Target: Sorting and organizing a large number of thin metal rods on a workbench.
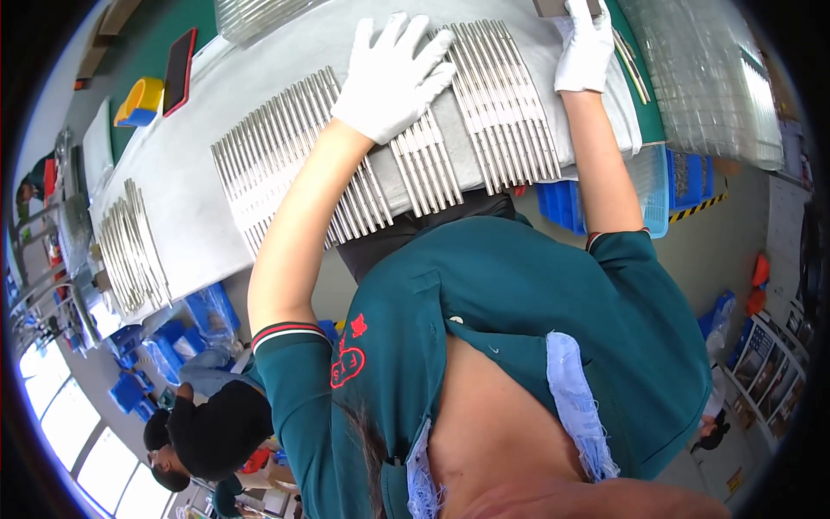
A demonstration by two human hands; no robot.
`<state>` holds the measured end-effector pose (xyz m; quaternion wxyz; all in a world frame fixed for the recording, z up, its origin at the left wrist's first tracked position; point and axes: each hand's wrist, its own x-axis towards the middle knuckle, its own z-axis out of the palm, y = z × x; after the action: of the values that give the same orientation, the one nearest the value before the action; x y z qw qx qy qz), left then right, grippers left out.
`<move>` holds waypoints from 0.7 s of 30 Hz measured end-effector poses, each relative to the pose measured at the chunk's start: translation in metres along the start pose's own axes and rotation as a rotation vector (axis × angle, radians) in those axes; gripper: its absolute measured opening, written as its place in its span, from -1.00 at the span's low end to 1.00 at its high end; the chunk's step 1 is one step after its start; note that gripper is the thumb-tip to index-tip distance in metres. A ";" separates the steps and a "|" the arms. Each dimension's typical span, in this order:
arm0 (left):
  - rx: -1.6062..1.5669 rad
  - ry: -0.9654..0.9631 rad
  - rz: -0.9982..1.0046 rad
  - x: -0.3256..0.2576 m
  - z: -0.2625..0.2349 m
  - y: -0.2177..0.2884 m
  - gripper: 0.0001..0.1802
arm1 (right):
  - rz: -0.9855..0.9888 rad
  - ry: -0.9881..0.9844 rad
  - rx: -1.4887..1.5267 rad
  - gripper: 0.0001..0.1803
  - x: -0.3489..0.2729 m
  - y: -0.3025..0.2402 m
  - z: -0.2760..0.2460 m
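Note:
White-gloved, my left hand [396, 80] lies with fingers spread over slim metal rods, between a wide row of rods [290, 160] and another row [506, 108] to its right. A shorter group of rods [425, 169] shows below its fingers. My right hand [586, 52], also gloved, is closed on a grey-brown block [562, 8] at the far edge of view, right of the rods; part of the block is cut off. The rods lie side by side on a pale cloth [186, 199]. A separate bunch of rods [131, 251] rests at the far left.
Clear plastic trays [705, 82] are stacked at the right, with another clear tray [259, 16] at the back. A red-edged phone [179, 72] and a yellow-blue tape roll [140, 102] lie back left. Blue bins [562, 206] stand below the table; a person [220, 428] sits behind.

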<state>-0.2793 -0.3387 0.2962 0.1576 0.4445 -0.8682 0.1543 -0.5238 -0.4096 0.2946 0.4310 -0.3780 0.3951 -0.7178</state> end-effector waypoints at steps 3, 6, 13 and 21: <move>-0.054 0.024 0.055 0.018 0.006 0.013 -0.51 | 0.047 0.062 -0.009 -0.41 -0.003 -0.004 0.006; -0.230 0.018 0.040 0.030 0.004 0.018 -0.48 | 0.042 0.080 -0.015 -0.41 -0.003 -0.003 0.003; 0.005 -0.063 0.164 0.008 -0.012 0.004 -0.50 | 0.045 0.060 -0.016 -0.42 -0.006 -0.007 0.002; -0.044 -0.067 0.002 0.006 -0.023 0.009 -0.46 | -0.058 0.015 -0.159 -0.40 -0.006 -0.006 0.000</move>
<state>-0.2867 -0.3285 0.3177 0.1381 0.4451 -0.8765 0.1203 -0.5241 -0.4020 0.2986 0.3758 -0.4170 0.4431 -0.6989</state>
